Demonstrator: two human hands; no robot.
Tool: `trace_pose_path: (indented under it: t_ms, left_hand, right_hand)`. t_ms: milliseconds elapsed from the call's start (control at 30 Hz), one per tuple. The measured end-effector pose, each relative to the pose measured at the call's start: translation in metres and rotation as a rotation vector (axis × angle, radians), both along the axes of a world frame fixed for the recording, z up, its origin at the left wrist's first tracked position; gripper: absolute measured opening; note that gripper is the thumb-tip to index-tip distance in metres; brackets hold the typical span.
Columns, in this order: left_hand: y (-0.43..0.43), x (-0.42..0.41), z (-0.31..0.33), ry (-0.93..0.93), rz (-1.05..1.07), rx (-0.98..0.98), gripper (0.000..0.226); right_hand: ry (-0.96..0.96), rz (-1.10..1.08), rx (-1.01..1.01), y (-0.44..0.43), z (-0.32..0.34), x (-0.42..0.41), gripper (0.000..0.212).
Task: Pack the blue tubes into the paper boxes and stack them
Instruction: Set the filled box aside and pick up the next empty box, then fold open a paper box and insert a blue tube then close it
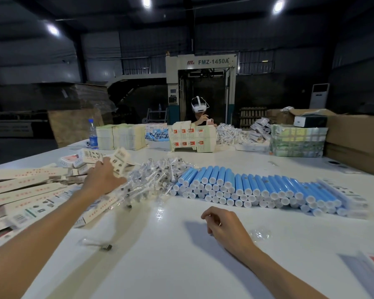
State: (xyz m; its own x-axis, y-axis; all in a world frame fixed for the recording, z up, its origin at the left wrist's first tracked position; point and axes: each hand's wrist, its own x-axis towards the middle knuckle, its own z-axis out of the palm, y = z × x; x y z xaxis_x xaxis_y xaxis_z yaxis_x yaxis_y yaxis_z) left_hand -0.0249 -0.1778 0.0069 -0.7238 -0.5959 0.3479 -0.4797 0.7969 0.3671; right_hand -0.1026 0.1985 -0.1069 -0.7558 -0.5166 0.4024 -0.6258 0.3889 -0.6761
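Desk up close, white and glossy. Near its front edge the right grip rests knuckles up, fingers loosely curled with nothing in them. A scrap of clear wrapper lies just beside it, and a lone wrapped piece lies towards the front left.

Further in, along the left edge, the left grip reaches into the heap of flat paper boxes. Its fingertips are lost among the cartons, so I can't tell whether it has one pinched or merely touches them.

Just right of that hand sits a tangle of clear-wrapped parts. Touching it on the right are the blue tubes, a long layered bank across the middle of the desk, white caps facing the front edge.

At the far edge stand a water bottle, stacks of folded cartons and a cardboard box at the right corner. A second person in a headset sits behind them.
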Motion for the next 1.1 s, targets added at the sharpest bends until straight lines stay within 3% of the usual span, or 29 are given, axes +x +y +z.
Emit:
trace_pose_path:
  t_ms: [100, 200, 300, 500, 600, 767, 867, 967, 1100]
  left_hand:
    - [0.05, -0.002, 0.002, 0.171, -0.199, 0.148, 0.08]
    - [0.105, -0.009, -0.013, 0.277, -0.411, 0.553, 0.089]
    - [0.152, -0.021, -0.039, 0.299, -0.582, 0.859, 0.078]
    - [0.188, -0.031, -0.088, 0.41, -0.668, 1.14, 0.041]
    - [0.181, -0.032, -0.092, 0.488, -0.67, 1.309, 0.039]
    - [0.181, -0.03, -0.088, 0.5, -0.756, 1.265, 0.04]
    - [0.189, -0.027, -0.087, 0.44, -0.825, 1.203, 0.036]
    - [0.189, -0.024, -0.084, 0.424, -0.899, 1.214, 0.043]
    - [0.186, -0.022, -0.083, 0.408, -0.916, 1.225, 0.041]
  right_hand:
    - [0.002, -0.008, -0.007, 0.001, 0.0, 0.0, 0.021]
    - [-0.008, -0.015, -0.033, 0.002, 0.003, 0.002, 0.023]
    - [-0.007, -0.015, -0.071, 0.004, 0.008, 0.01, 0.02]
    - [-0.005, -0.225, -0.245, 0.015, 0.045, -0.01, 0.019]
    - [-0.014, -0.335, -0.159, 0.016, 0.068, -0.048, 0.02]
    - [-0.023, -0.481, 0.051, 0.007, 0.095, -0.121, 0.04]
    - [-0.045, -0.434, 0.322, -0.003, 0.098, -0.145, 0.048]
    - [-0.076, -0.408, 0.451, -0.014, 0.091, -0.154, 0.04]
    - [-0.101, -0.401, 0.437, -0.021, 0.086, -0.153, 0.026]
